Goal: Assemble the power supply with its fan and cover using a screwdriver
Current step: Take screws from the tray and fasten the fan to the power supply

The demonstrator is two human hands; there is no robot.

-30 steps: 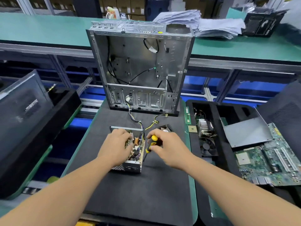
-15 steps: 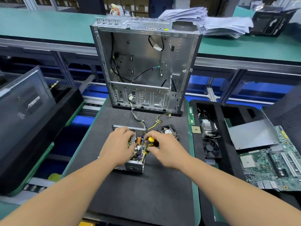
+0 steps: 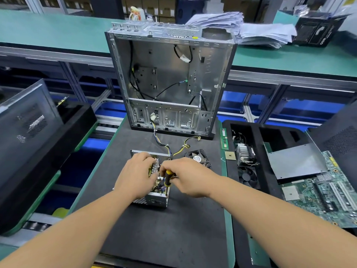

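An open metal power supply box [image 3: 154, 199] lies on the dark mat [image 3: 173, 229], its circuit board exposed. My left hand [image 3: 135, 175] rests on top of the box and holds it down. My right hand [image 3: 190, 176] grips a yellow-and-black screwdriver [image 3: 167, 178] that points down into the box near its right wall. A small black fan [image 3: 198, 158] lies on the mat just right of the box, partly hidden by my right hand. Coloured cables [image 3: 164, 144] run from the box toward the case. A grey metal plate [image 3: 295, 161] lies in the tray at right.
An empty computer case [image 3: 170, 82] stands upright behind the box. A black foam tray [image 3: 251, 209] at right holds a heatsink [image 3: 242, 153], a cooler fan [image 3: 248, 176], the plate and a motherboard [image 3: 324, 196]. A black case panel [image 3: 29, 120] leans at left.
My right hand has shifted left over the box and tipped the screwdriver from slanted to nearly upright. The fan beside the box has come into fuller view. My left hand stays put.
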